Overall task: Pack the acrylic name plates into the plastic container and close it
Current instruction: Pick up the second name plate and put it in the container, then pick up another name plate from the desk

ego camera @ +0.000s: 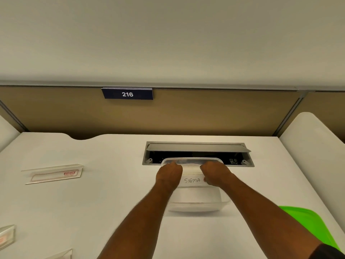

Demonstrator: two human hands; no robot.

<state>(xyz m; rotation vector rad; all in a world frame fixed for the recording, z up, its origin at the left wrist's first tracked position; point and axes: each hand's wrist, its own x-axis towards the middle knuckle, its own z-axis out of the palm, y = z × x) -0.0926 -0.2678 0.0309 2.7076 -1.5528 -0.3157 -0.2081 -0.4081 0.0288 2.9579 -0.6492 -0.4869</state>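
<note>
A clear plastic container (196, 205) stands on the white desk in the middle of the view. Inside it stands an acrylic name plate (192, 181) with "SIGMA" handwritten on it. My left hand (169, 174) grips the plate's left end and my right hand (214, 173) grips its right end, fingers curled over the top near the container's far rim. A second name plate (52, 173) with a red-printed insert lies on the desk at the left. Two more lie at the lower left, one at the left edge (6, 236) and one at the bottom edge (61, 255). The green lid (313, 227) lies at the lower right.
Just behind the container an open cable hatch (197, 148) is sunk into the desk (112, 202). A tan partition with a blue "216" sign (127, 94) closes off the back. A white rounded panel (313, 139) rises at the right.
</note>
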